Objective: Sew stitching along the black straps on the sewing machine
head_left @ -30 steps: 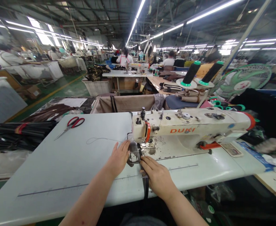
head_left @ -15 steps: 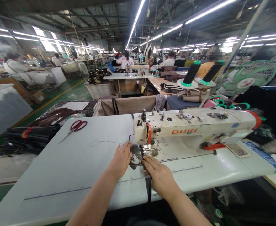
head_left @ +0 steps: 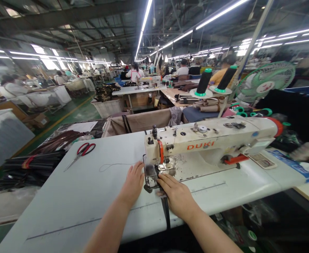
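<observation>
A white sewing machine (head_left: 209,142) stands on the table in front of me. From under its presser foot (head_left: 165,167) a narrow black strap (head_left: 166,212) runs toward me and over the table's front edge. My right hand (head_left: 177,196) lies over this strap just before the foot, fingertips on it and the thumb side tucked beneath. My left hand (head_left: 133,182) rests at the left side of the metal needle plate (head_left: 151,181), fingers stretched forward and holding nothing visible. A loose thread (head_left: 109,165) curls on the tabletop beside the left fingertips.
Scissors with red and black handles (head_left: 80,154) lie at the table's left. Black thread cones (head_left: 204,82) stand behind the machine, near a green fan (head_left: 266,84). A fabric-lined bin (head_left: 144,121) sits beyond the table, bundled black strips (head_left: 35,163) at left. People work farther back.
The head view has shifted slightly, so the machine and table appear a little farther left. Both hands keep nearly the same places by the needle plate.
</observation>
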`<state>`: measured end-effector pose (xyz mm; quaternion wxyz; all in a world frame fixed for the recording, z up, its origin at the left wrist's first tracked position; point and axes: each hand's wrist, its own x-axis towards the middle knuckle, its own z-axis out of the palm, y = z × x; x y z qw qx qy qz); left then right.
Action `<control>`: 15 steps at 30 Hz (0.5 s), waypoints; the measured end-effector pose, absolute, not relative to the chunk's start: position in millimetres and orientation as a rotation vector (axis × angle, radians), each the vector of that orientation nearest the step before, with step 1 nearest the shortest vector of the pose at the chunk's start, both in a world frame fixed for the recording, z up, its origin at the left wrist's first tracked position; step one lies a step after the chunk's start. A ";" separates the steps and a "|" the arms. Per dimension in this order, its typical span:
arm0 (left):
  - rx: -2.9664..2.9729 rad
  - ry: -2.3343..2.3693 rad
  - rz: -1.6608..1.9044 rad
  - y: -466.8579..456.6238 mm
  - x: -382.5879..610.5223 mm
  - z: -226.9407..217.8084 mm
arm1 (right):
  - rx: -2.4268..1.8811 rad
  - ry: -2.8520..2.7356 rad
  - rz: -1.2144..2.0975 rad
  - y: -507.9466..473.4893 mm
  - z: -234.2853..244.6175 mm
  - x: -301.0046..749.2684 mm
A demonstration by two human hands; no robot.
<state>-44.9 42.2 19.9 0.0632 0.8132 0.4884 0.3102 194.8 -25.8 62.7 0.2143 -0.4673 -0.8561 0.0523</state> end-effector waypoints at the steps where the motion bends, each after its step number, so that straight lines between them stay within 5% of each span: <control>1: 2.441 1.466 0.949 42.4 -45.7 18.8 | -1.274 -2.362 0.150 -27.2 62.9 195.7; 15: 2.084 1.403 0.909 110.6 -40.5 20.2 | -1.122 -2.310 0.201 -40.7 64.4 203.7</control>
